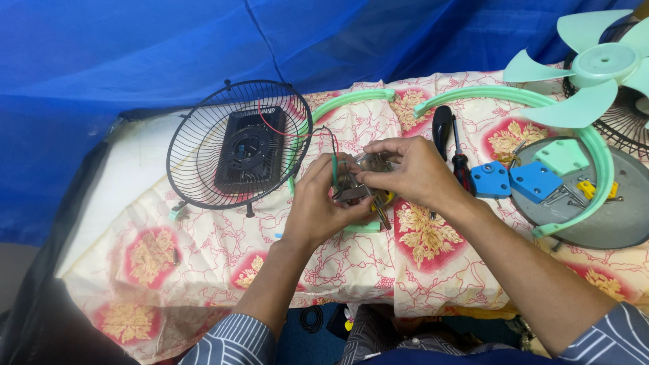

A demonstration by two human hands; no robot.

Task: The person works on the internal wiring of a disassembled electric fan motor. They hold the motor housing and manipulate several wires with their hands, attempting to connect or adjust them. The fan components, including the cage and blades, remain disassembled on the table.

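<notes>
Motor assembly, small, metal with wires: centre of frame, raised just above the patterned cloth; largely covered by fingers, so shape, long axis and heading not determinable. Yellow part showing beneath, at lower right of the piece. Red and green wires running from it toward upper left, to the grille.
Left hand: curled closed round the assembly from lower left, thumb on top.
Right hand: closed on the same piece from the right, fingertips pinching its top edge; the two hands touching.
Black wire fan grille: upper left of centre, dished, holding a black square housing in its middle.
Grey round tray: right edge, cut off by the frame; contains loose screws, small yellow pieces, one pale green block; two blue blocks at its left rim.
Pale green ring: lying across the tray, partly hidden.
Pale green fan blade: upper right corner, cut off.
Screwdrivers, black handle and red-black handle: just right of the right hand, lower ends hidden behind it.
Blue sheet: background, upper half of frame.
</notes>
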